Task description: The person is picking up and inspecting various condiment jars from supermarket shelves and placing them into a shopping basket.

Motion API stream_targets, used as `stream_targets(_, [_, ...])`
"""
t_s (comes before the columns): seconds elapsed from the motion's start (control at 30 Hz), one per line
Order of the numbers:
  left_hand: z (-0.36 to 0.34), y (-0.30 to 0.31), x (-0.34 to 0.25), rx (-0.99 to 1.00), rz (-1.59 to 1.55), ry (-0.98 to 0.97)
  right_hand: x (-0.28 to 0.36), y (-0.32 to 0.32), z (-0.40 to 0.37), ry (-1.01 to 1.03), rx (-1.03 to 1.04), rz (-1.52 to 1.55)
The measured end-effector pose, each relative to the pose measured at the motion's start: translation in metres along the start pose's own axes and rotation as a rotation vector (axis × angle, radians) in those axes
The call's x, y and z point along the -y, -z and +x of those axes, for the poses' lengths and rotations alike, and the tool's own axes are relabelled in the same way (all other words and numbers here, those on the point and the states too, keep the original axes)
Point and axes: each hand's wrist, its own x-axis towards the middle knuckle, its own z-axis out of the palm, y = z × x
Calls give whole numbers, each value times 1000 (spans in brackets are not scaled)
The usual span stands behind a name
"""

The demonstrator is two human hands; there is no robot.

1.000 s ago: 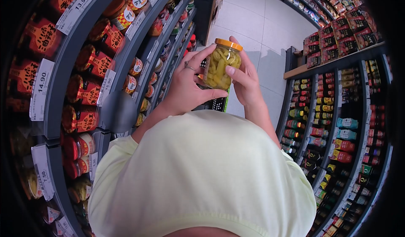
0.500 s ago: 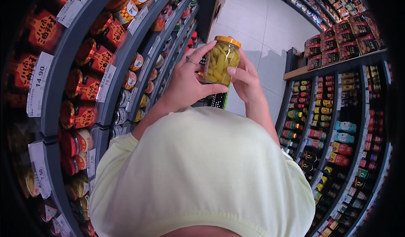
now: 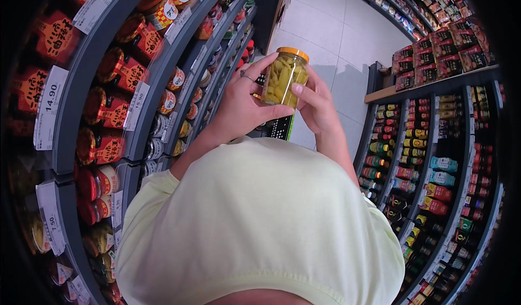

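A glass jar of pickled green peppers (image 3: 283,81) with an orange lid is held up in front of me, slightly tilted. My left hand (image 3: 242,96), with a ring on one finger, grips it from the left; its thumb lies along the jar's bottom and a finger reaches up near the lid. On the other side my right hand (image 3: 318,100) is closed round the jar, thumb across the glass. The fingertips behind the jar are hidden. Part of a black basket with a green edge (image 3: 283,127) shows below the jar.
Close on my left, shelves hold red boxed jars (image 3: 111,148) and price tags (image 3: 50,108). To the right, another shelf unit carries bottles and blue pouches (image 3: 444,164), with red packets (image 3: 434,55) on top. Pale floor tiles (image 3: 315,17) run between them.
Hardly anything differs. The jar stays in both hands and has turned or tilted very slightly.
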Motion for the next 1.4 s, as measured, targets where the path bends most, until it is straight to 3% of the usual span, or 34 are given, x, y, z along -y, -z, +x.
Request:
stream_targets(0.3, [-2,-3,-1,-10,-105,33,3,-3,-5,94,63,-35])
stream_targets(0.47, [-1,-3,5,-54,-138,58,-3,-4,-4,-80,-23,73])
stream_targets(0.8, [-3,0,0,-42,-75,98,-9,0,-5,-90,-8,68])
stream_targets(1.07, [-6,2,-11,60,-193,73,-1,-4,-7,120,24,-107])
stream_targets(1.4, [-7,10,-15,176,-217,141,3,-12,-8,169,-8,-164])
